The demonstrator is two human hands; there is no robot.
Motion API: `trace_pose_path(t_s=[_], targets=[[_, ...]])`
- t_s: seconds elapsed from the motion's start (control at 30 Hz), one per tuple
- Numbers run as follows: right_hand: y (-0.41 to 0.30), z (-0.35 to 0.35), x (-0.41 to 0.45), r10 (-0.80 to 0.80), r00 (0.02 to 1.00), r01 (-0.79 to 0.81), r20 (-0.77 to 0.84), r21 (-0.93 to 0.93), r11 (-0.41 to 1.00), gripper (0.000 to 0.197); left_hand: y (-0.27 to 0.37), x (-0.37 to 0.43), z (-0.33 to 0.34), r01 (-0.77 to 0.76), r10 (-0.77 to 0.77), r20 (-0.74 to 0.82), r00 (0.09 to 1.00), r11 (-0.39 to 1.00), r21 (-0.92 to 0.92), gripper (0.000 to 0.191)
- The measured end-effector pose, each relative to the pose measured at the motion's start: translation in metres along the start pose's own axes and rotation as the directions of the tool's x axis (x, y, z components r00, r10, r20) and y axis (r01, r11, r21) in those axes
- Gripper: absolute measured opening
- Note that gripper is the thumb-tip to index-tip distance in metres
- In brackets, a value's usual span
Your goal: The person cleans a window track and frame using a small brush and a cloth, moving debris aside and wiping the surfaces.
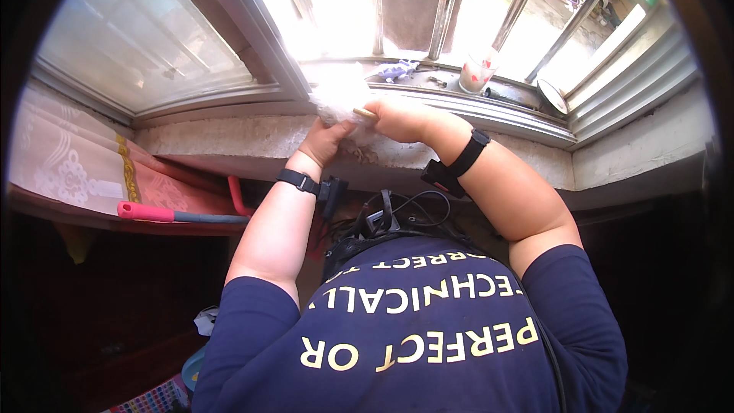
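My left hand point(325, 141) grips the lower edge of a crumpled, whitish translucent bundle point(339, 104), which looks like thin plastic. Strong window light washes out its upper part. Beside it, my right hand point(401, 119) is closed around a thin yellowish-brown stick point(364, 113), whose end points left against the bundle. The rest of the stick is hidden in the fist. Both hands are over the plastered window sill point(246, 136), close to the metal window track point(476, 108).
Metal bars point(447, 6) cross the window opening. On the ledge stand a glass with red marks point(477, 73), a purple crumpled wrapper point(398, 70) and a round mirror-like disc point(551, 96). A pink-handled pole point(146, 211) lies left, below a lace-patterned curtain point(69, 166). Cables point(427, 206) hang at my waist.
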State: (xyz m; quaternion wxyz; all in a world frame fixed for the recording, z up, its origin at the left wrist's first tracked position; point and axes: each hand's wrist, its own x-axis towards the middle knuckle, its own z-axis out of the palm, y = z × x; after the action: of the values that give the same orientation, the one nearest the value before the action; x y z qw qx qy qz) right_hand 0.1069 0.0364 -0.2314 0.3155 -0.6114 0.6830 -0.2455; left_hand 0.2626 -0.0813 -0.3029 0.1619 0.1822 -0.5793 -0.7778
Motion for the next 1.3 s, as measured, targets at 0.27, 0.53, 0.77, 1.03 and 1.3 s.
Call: trace_pose_path(t_s=[0.27,0.53,0.77,1.03,1.3], targets=[[-0.014,-0.032,-0.035,0.149,0.988,-0.152,0.044,0.055,0.987,0.025,-0.006,0.002,0.000,-0.161,0.164,-0.031,0.986,0.984,0.077,0.041],[0.040,-0.087,-0.020,0.274,0.853,-0.356,-0.444,-0.111,0.928,0.022,-0.005,-0.001,0.010,-0.196,0.201,-0.144,0.969,0.979,0.045,0.034],[0.047,-0.072,0.032,0.379,0.892,-0.450,-0.247,-0.411,0.792,0.031,-0.011,0.001,0.012,-0.280,0.316,-0.099,0.943,0.921,0.272,0.032],[0.043,-0.097,0.013,0.409,0.857,-0.509,-0.313,-0.392,0.767,0.026,-0.003,-0.003,0.010,-0.257,0.298,-0.066,0.952,0.900,0.352,0.036],[0.086,-0.070,0.017,0.413,0.816,-0.568,-0.405,-0.696,0.439,0.026,-0.003,-0.001,0.014,-0.246,0.274,-0.051,0.960,0.918,0.310,0.034]])
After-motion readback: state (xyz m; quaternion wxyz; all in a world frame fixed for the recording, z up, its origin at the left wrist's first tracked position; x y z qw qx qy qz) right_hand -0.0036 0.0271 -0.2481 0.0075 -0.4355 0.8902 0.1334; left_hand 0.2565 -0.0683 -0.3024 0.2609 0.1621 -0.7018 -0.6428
